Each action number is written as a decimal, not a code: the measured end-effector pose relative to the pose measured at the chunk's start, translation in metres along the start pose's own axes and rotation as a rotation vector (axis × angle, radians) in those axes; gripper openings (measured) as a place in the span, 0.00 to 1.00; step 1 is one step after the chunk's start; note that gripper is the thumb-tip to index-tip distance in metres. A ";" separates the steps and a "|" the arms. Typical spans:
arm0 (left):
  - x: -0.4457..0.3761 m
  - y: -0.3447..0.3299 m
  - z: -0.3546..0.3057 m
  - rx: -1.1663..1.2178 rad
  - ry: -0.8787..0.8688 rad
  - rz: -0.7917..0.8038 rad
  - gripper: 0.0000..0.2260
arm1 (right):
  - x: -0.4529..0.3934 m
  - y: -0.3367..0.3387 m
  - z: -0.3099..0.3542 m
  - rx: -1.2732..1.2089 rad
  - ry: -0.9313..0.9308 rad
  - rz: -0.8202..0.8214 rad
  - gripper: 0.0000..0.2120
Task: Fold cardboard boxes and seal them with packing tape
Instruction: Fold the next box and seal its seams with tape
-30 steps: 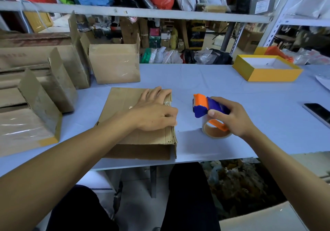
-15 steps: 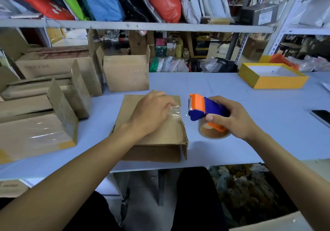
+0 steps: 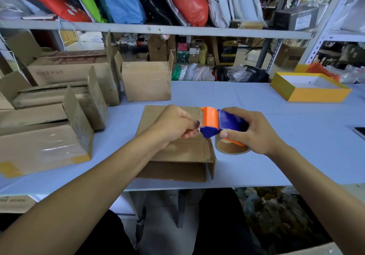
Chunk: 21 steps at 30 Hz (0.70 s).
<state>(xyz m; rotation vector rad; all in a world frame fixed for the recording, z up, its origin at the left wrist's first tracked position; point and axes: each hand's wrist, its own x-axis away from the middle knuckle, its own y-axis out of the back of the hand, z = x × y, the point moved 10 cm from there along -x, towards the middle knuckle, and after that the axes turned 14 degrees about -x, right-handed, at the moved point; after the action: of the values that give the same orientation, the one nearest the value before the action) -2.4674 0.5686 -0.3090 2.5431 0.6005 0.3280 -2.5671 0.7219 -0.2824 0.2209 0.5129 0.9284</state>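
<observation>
While the right hand (image 3: 254,131) curled round the blue and orange tape dispenser (image 3: 219,123), its thumb lay along the near side and the fingers wrapped over the top. The roll of brown tape (image 3: 231,148) hung under that hand, just above the pale blue counter (image 3: 276,156). The left hand (image 3: 173,125) was drawn up at the dispenser's orange front, thumb and fingertips pinched together there, apparently on the tape's free end, though the clear strip itself was too faint to make out. Beneath the left hand lay the flat cardboard box (image 3: 177,152), one end flap standing open below the right hand's thumb. Beyond the left hand stood an open carton (image 3: 147,83), and further left of it a row of taped cartons (image 3: 45,146). Well beyond the right hand sat a yellow tray (image 3: 316,95).
</observation>
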 end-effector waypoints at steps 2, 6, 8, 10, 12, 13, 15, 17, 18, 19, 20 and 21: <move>0.002 0.004 0.004 -0.055 0.027 -0.024 0.10 | -0.001 -0.003 -0.002 0.050 -0.014 0.035 0.23; 0.005 0.009 0.010 -0.087 0.058 -0.003 0.09 | 0.002 -0.009 -0.005 0.025 -0.018 0.088 0.21; 0.005 0.022 0.018 -0.091 0.092 -0.042 0.08 | 0.004 -0.002 -0.008 0.045 -0.020 0.083 0.22; 0.007 0.039 0.030 -0.094 0.136 -0.065 0.07 | 0.008 0.011 -0.012 0.055 -0.043 0.062 0.21; 0.009 0.048 0.038 -0.125 0.166 -0.051 0.05 | 0.010 0.018 -0.018 0.055 -0.071 0.070 0.22; 0.010 0.050 0.040 -0.138 0.168 -0.044 0.05 | 0.010 0.019 -0.022 0.052 -0.079 0.080 0.23; 0.010 0.050 0.039 -0.167 0.151 -0.041 0.05 | 0.011 0.019 -0.026 0.035 -0.087 0.087 0.23; 0.009 0.048 0.037 -0.230 0.124 -0.044 0.05 | 0.011 0.020 -0.028 0.028 -0.091 0.081 0.23; 0.008 0.047 0.037 -0.270 0.110 -0.049 0.05 | 0.012 0.020 -0.029 0.029 -0.090 0.085 0.22; 0.008 0.047 0.038 -0.313 0.097 -0.058 0.06 | 0.012 0.019 -0.029 0.031 -0.087 0.090 0.22; 0.007 0.047 0.038 -0.356 0.085 -0.069 0.06 | 0.013 0.018 -0.030 0.035 -0.083 0.094 0.21; 0.007 0.046 0.038 -0.394 0.075 -0.077 0.06 | 0.014 0.017 -0.032 0.041 -0.083 0.096 0.20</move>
<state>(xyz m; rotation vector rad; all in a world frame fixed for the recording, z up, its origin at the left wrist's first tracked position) -2.4327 0.5201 -0.3166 2.1332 0.5937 0.4664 -2.5880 0.7422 -0.3077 0.3225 0.4485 0.9987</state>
